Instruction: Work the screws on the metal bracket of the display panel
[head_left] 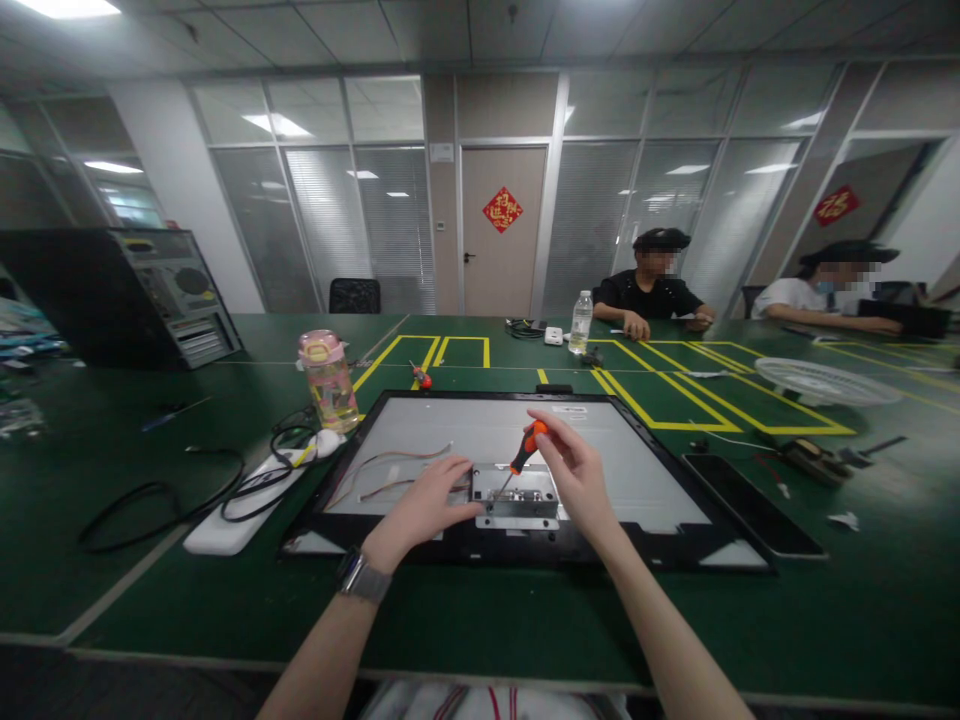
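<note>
A flat display panel [637, 470] with a black frame and pale grey back lies on the green table before me. On its near middle part sits a metal bracket [517, 508]. My left hand [429, 505] grips the bracket's left end, with the thumb on the near side and the fingers on the far side. In my right hand [576, 470] is a screwdriver [529, 446] with an orange and black handle. The screwdriver leans, its tip down at the bracket's left part. Thin cables [397, 487] lie on the panel, left of the bracket.
To the left stand a pink-lidded bottle [330, 385], a white power strip [244, 510] and a computer case [135, 295]. A black phone-like slab [754, 505] lies right of the panel. Beyond are another screwdriver [421, 377], a water bottle [580, 322] and two seated people.
</note>
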